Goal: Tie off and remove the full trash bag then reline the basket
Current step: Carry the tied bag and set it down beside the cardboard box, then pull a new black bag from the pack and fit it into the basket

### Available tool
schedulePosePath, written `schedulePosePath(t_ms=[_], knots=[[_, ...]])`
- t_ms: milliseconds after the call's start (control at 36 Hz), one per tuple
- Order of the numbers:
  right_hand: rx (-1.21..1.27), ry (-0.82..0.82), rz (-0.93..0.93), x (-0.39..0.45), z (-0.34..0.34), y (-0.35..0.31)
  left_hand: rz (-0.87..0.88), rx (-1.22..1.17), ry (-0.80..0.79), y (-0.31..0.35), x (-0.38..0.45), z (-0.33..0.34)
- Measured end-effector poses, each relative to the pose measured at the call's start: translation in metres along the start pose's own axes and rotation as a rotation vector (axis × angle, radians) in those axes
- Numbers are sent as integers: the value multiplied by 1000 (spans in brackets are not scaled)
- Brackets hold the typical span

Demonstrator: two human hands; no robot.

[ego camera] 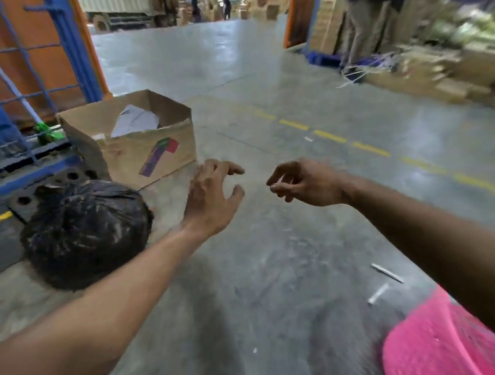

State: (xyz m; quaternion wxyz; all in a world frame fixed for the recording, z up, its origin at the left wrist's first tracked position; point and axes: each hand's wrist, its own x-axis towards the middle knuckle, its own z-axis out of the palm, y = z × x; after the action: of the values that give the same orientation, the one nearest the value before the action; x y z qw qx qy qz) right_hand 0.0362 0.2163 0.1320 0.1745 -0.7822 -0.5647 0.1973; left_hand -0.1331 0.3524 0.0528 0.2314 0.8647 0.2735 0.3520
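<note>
Tied bag, cardboard box behind, basket

The grey concrete floor carried a tied black trash bag at its left edge, an open cardboard box just behind it, and a pink basket at the near right corner.

Ahead of you the grey concrete floor lay open. On your left, the knotted black plastic trash bag and the open brown cardboard box blocked the way. The pink mesh plastic basket crowded your lower right.
</note>
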Motion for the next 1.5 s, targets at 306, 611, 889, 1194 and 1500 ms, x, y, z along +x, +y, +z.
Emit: schedulePosePath(t_ms=[306,611,889,1194,1500], knots=[[-24,226,357,-258,-84,102,445,-450,-693,246,-131,148],[40,780,659,-442,-73,229,963,55,-1056,364,-250,220],[-260,11,856,-575,84,366,1056,-94,-983,353,-269,257],[-289,-83,809,-597,203,438,852,-28,-997,359,-271,253],[379,725,1181,-638,141,467,781,-30,-992,357,-268,250]])
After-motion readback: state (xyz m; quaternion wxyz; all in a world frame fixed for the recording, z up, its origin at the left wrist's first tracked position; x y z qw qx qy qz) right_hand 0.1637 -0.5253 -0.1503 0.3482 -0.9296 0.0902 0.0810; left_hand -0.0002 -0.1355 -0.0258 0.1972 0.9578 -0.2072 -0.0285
